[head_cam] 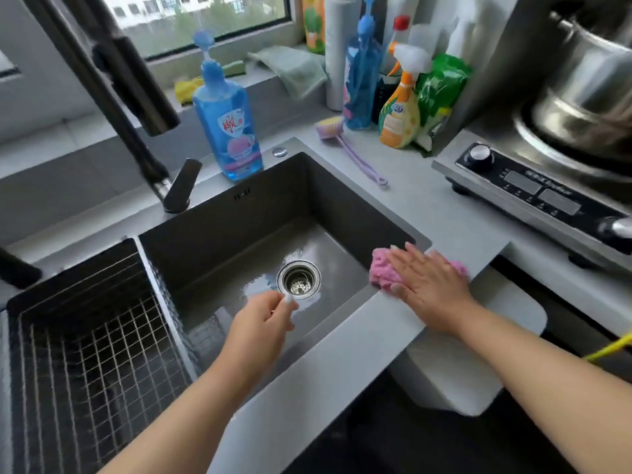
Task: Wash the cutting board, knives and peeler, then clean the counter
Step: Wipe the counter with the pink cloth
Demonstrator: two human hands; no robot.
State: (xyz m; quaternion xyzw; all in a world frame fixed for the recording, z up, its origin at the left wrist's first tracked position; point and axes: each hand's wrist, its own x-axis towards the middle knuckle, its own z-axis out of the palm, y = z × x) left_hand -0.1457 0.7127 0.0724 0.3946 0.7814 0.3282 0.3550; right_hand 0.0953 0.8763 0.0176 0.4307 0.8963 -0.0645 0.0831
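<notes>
My right hand [429, 285] lies flat with straight fingers on a pink cloth [383, 273], pressing it onto the grey counter [444, 217] at the sink's front right corner. My left hand [260, 323] hovers over the dark sink [239, 213], near the steel drain [298, 279], fingers loosely curled and holding nothing. The sink bottom is wet around the drain. No cutting board, knife or peeler is in view.
A wire rack [85, 336] fills the sink's left part. Black faucet [130, 107] rises at the back left. Blue soap bottle [225, 121], purple brush [345, 145] and spray bottles [402, 100] stand behind the sink. A cooker [533, 189] with a steel pot [588, 90] sits right.
</notes>
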